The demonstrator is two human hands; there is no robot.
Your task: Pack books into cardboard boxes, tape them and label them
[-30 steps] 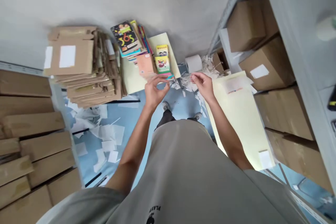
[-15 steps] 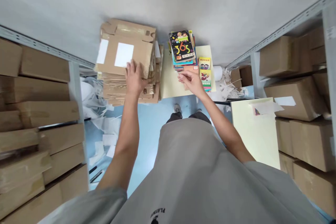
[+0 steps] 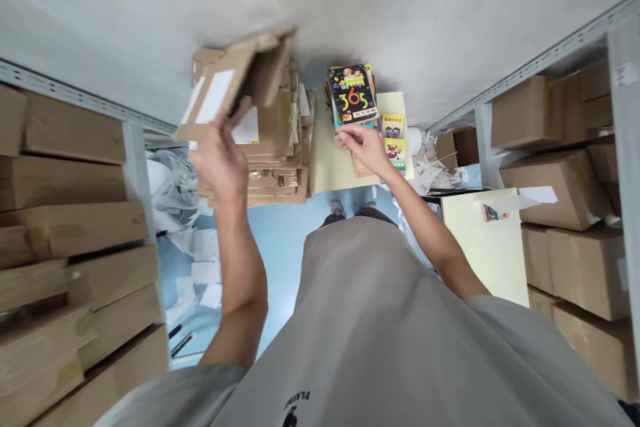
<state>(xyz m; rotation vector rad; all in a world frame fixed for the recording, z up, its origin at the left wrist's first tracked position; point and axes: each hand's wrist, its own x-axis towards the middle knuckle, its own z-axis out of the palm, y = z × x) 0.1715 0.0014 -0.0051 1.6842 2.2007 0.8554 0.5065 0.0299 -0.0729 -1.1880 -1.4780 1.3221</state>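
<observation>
My left hand (image 3: 217,160) grips a flat cardboard mailer (image 3: 227,87) with a white label and holds it tilted above the tall stack of folded cardboard mailers (image 3: 273,153). My right hand (image 3: 363,147) rests with curled fingers at the foot of a pile of colourful books (image 3: 353,97) topped by a black "365" cover; whether it pinches anything I cannot tell. The books stand on a pale yellow table (image 3: 327,170), beside two small yellow booklets (image 3: 394,140).
Metal shelving with brown cartons lines the left (image 3: 65,213) and the right (image 3: 565,180). A second pale yellow tabletop (image 3: 480,247) with a paper slip stands at the right. Paper scraps (image 3: 197,267) litter the blue floor. A white tape roll (image 3: 414,140) lies behind the booklets.
My left hand has closed on the top mailer and lifted it off the stack, tilting it up. My right hand stays by the books, shifted slightly.
</observation>
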